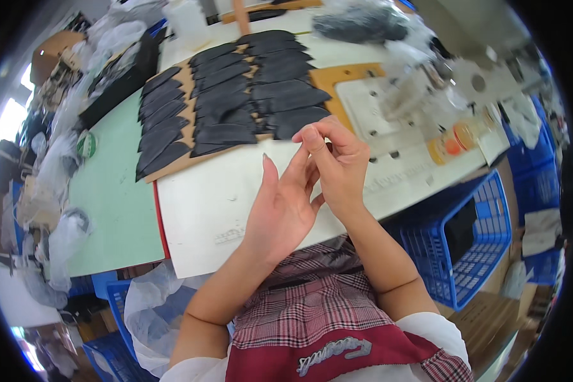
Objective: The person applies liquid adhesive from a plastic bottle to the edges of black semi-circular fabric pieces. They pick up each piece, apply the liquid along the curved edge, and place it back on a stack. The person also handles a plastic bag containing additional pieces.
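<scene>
Over the near edge of the white tabletop, my two hands meet. My left hand (281, 213) is turned palm up, its thumb standing apart and its index finger stretched toward the other hand. My right hand (344, 167) pinches thumb against index finger right at the left index fingertip. Whatever sits in that pinch, if anything, is too small or hidden to make out. Just beyond the hands, overlapping black curved flat pieces (226, 109) lie in three columns on a brown board (186, 141). Neither hand touches them.
A white-and-orange machine bed (363, 105) and a bottle of orange liquid (455, 143) are at right. Below the table's right edge stands a blue crate (484, 219). A green tabletop (111, 204) adjoins at left, with plastic bags (63, 137) beyond it.
</scene>
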A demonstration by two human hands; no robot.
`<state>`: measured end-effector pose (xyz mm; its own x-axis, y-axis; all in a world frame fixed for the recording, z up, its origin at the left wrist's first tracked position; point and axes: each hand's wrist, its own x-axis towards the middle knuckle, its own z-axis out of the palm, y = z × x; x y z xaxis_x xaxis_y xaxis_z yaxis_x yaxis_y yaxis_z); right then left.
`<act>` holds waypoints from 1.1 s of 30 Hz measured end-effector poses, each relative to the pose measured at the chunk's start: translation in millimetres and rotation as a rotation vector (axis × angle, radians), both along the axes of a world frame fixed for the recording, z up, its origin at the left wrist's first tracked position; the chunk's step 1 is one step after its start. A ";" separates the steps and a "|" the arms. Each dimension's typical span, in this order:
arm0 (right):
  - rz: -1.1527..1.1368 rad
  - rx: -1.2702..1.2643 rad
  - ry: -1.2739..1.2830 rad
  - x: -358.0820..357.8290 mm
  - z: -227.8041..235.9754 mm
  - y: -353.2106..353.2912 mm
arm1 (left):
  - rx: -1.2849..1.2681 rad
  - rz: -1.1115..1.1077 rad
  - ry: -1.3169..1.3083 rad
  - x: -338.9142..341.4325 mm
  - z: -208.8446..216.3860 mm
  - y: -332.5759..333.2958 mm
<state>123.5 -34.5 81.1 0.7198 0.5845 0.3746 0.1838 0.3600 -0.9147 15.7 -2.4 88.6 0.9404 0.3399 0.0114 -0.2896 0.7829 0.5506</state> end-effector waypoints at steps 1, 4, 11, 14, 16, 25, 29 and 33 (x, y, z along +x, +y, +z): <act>-0.002 -0.010 0.054 5.0 2.8 -15.9 | 0.016 -0.004 0.001 5.5 -1.4 -16.3; -0.034 -0.093 0.126 20.9 9.1 -55.9 | 0.123 -0.020 0.011 21.6 -4.6 -53.4; 0.003 0.055 0.204 23.8 5.6 -106.9 | 0.322 -0.004 0.032 42.8 -6.0 -94.7; -0.062 0.122 0.122 27.0 -4.3 -125.8 | 0.297 -0.097 0.021 48.2 -12.8 -112.3; -0.080 0.191 0.068 34.5 -13.3 -132.3 | 0.344 -0.129 0.022 54.5 -14.1 -122.9; 0.087 0.154 0.433 66.2 -20.5 -168.9 | 0.535 -0.218 0.086 60.3 -30.6 -134.9; -0.133 0.114 0.270 69.7 -17.0 -172.4 | 0.481 -0.274 0.066 61.9 -26.6 -132.4; -0.221 0.044 -0.024 41.6 -23.7 -173.9 | 0.271 -0.272 0.060 64.2 -30.1 -132.3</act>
